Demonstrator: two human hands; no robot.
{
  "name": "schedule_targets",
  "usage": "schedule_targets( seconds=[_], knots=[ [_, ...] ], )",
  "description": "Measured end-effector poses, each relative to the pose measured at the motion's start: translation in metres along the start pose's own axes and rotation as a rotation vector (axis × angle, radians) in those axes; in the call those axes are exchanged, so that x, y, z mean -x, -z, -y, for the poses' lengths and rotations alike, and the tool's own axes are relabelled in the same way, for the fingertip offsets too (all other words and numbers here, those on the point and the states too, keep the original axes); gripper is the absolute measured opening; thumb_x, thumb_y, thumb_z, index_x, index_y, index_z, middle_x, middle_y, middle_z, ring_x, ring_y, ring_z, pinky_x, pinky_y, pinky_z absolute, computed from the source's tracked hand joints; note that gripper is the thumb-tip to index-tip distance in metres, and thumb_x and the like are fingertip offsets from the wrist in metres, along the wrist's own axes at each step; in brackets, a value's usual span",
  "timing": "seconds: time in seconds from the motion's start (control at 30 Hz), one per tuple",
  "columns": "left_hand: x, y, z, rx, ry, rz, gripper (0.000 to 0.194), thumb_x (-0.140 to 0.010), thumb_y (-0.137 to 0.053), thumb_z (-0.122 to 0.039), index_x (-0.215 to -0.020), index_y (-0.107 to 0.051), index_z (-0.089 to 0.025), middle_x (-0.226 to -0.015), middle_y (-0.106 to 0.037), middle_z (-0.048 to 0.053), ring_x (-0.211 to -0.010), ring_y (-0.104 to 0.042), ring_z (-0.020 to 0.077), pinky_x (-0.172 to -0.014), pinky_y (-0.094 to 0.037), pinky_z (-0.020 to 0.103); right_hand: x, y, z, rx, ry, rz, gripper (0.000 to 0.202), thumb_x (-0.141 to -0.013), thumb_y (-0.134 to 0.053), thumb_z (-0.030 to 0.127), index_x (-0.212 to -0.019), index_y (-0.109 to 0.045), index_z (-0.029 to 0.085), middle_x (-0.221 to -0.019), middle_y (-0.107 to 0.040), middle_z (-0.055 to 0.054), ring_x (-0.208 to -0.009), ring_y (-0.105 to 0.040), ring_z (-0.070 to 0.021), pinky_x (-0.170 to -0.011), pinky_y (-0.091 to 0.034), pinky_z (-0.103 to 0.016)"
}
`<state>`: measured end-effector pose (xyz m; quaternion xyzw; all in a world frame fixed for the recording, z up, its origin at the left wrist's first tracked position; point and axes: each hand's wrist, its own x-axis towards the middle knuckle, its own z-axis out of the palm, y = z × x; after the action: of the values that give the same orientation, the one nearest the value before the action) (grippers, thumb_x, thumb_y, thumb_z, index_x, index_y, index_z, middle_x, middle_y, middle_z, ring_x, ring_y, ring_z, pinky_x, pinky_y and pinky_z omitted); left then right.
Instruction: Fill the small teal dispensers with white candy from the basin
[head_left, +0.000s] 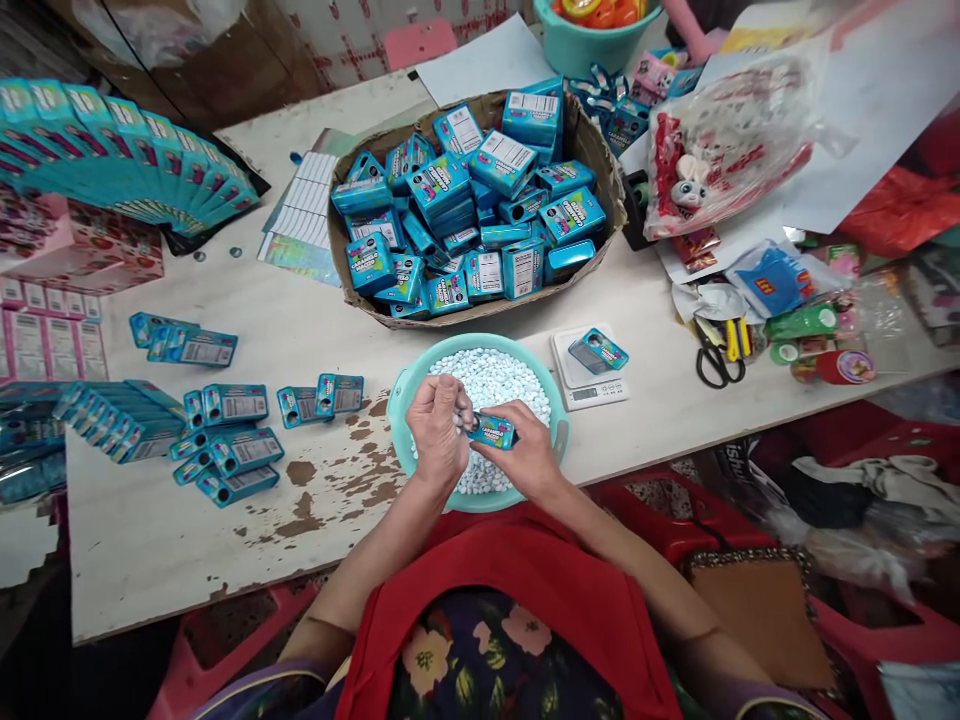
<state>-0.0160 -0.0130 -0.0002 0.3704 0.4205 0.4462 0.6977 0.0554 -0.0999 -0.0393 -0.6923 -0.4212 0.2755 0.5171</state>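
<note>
Over a turquoise basin [399,440] of small pale candies [517,385], my right hand [531,452] grips a small blue candy box [495,431] lying on its side. My left hand [441,425] is closed around several candies at the box's left end, fingertips close to its opening. Whether any candy is passing into the box cannot be made out. Right of the basin, a white digital scale [592,395] bears another blue box [598,350]. Behind the basin, a cardboard carton [390,318] is heaped with similar blue boxes [439,190].
More blue boxes [244,450] lie in groups on the table's left, with a fanned row [150,150] behind them. Scissors [720,362], a yellow cutter [739,340], wrapped sweets and a plastic bag [735,150] are at right. The table's front edge is close to my body.
</note>
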Motion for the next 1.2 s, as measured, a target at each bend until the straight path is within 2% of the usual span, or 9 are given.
schedule_targets(
  seconds=[0.17,0.27,0.37,0.47,0.6,0.73,1.0,1.1,1.2],
  knots=[
    [-0.014,0.005,-0.02,0.124,0.157,0.033,0.034,-0.074,-0.068,-0.045,-0.069,-0.051,-0.017,-0.051,-0.038,-0.007,-0.038,-0.035,0.0028,-0.034,-0.026,0.015,0.001,0.003,-0.002,-0.089,-0.013,0.026,0.034,-0.067,-0.079,0.025,-0.097,-0.065,0.024,-0.09,-0.062,-0.002,-0.087,-0.06,-0.019,-0.08,-0.048,-0.033],
    [-0.033,0.022,-0.021,0.173,0.242,0.024,0.032,-0.075,-0.066,-0.046,-0.073,-0.052,-0.018,-0.058,-0.047,-0.004,-0.043,-0.044,0.0039,-0.037,-0.032,0.014,0.007,0.013,0.0,-0.183,-0.004,0.049,0.037,-0.065,-0.081,0.03,-0.099,-0.066,0.024,-0.092,-0.063,-0.002,-0.088,-0.06,-0.0185,-0.081,-0.048,-0.032],
    [-0.049,0.047,0.006,-0.06,0.417,0.007,0.031,-0.073,-0.068,-0.043,-0.072,-0.054,-0.016,-0.062,-0.054,-0.001,-0.045,-0.049,0.0052,-0.037,-0.034,0.014,0.018,0.022,-0.003,-0.214,-0.031,0.047,0.039,-0.064,-0.081,0.033,-0.098,-0.066,0.023,-0.091,-0.063,-0.002,-0.088,-0.06,-0.0184,-0.08,-0.047,-0.032],
    [-0.053,0.07,0.04,-0.351,0.722,0.105,0.032,-0.069,-0.072,-0.04,-0.069,-0.054,-0.014,-0.05,-0.048,-0.004,-0.032,-0.036,0.0032,-0.031,-0.021,0.014,0.031,0.029,-0.01,-0.206,-0.096,0.027,0.039,-0.064,-0.082,0.033,-0.098,-0.066,0.023,-0.091,-0.062,-0.002,-0.089,-0.06,-0.0186,-0.081,-0.047,-0.032],
    [-0.048,0.072,0.06,-0.315,0.751,0.188,0.04,-0.067,-0.072,-0.047,-0.063,-0.047,-0.015,-0.046,-0.046,-0.004,-0.032,-0.036,0.0041,-0.031,-0.019,0.015,0.051,0.043,-0.015,-0.242,-0.14,-0.026,0.039,-0.064,-0.082,0.031,-0.099,-0.066,0.022,-0.093,-0.061,-0.002,-0.09,-0.06,-0.0187,-0.082,-0.048,-0.032],
    [-0.045,0.024,0.061,-0.138,0.655,0.212,0.043,-0.067,-0.073,-0.047,-0.062,-0.043,-0.017,-0.043,-0.041,-0.006,-0.032,-0.034,0.0032,-0.031,-0.019,0.015,0.068,0.061,-0.016,-0.239,-0.209,-0.106,0.037,-0.065,-0.08,0.03,-0.098,-0.065,0.023,-0.095,-0.06,-0.003,-0.087,-0.061,-0.0186,-0.077,-0.05,-0.03],
    [-0.061,-0.13,0.093,0.09,0.364,0.275,0.052,-0.065,-0.068,-0.062,-0.063,-0.039,-0.019,-0.043,-0.036,-0.009,-0.031,-0.03,0.0018,-0.032,-0.014,0.016,0.085,0.097,-0.033,-0.153,-0.269,-0.359,0.034,-0.068,-0.077,0.029,-0.099,-0.064,0.022,-0.093,-0.061,-0.003,-0.084,-0.062,-0.0193,-0.074,-0.052,-0.031],
    [-0.074,-0.164,0.112,0.079,0.261,0.228,0.055,-0.062,-0.068,-0.063,-0.06,-0.036,-0.019,-0.043,-0.038,-0.008,-0.032,-0.033,0.0024,-0.033,-0.016,0.017,0.094,0.11,-0.045,-0.09,-0.312,-0.447,0.032,-0.07,-0.075,0.03,-0.099,-0.064,0.022,-0.097,-0.061,-0.004,-0.087,-0.061,-0.0204,-0.077,-0.052,-0.032],
    [-0.082,-0.177,0.127,0.019,0.185,0.192,0.055,-0.062,-0.069,-0.062,-0.057,-0.035,-0.018,-0.043,-0.04,-0.007,-0.033,-0.039,0.0038,-0.034,-0.02,0.017,0.102,0.12,-0.057,-0.055,-0.357,-0.519,0.032,-0.07,-0.075,0.032,-0.098,-0.064,0.022,-0.096,-0.061,-0.004,-0.087,-0.061,-0.0206,-0.076,-0.052,-0.033]
  ],
)
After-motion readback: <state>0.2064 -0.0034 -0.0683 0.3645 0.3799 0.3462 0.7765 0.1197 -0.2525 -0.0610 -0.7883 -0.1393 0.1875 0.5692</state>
